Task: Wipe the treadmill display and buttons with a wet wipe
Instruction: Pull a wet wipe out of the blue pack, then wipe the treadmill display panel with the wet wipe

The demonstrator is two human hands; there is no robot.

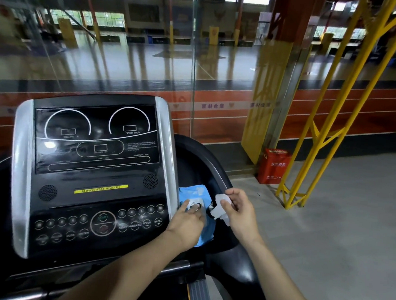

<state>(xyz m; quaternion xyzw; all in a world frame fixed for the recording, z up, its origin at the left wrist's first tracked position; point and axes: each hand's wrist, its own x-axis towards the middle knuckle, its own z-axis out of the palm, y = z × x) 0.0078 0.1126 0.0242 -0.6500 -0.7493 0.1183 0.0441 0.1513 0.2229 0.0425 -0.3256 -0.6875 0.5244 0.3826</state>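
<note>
The white, crumpled wet wipe (pixel 222 207) is pinched in the fingers of the right hand (pixel 240 212), just to the right of the treadmill console. It looks thin and soft, folded in several creases, and one loose corner hangs down below the fingers. The left hand (pixel 187 220) lies with its fingers bent on the light blue soft pack of wipes (pixel 194 193), pressing it down; the pack rests in the black side tray (pixel 191 163) beside the console's silver right edge. Wipe and pack are very near each other, but I cannot tell if they touch. The black glossy display panel (pixel 97 138) shows white dial outlines and some light reflections. Below it is the dark button panel (pixel 98 225) with round keys and a big START button in the middle. No hand touches the display or the buttons.
</note>
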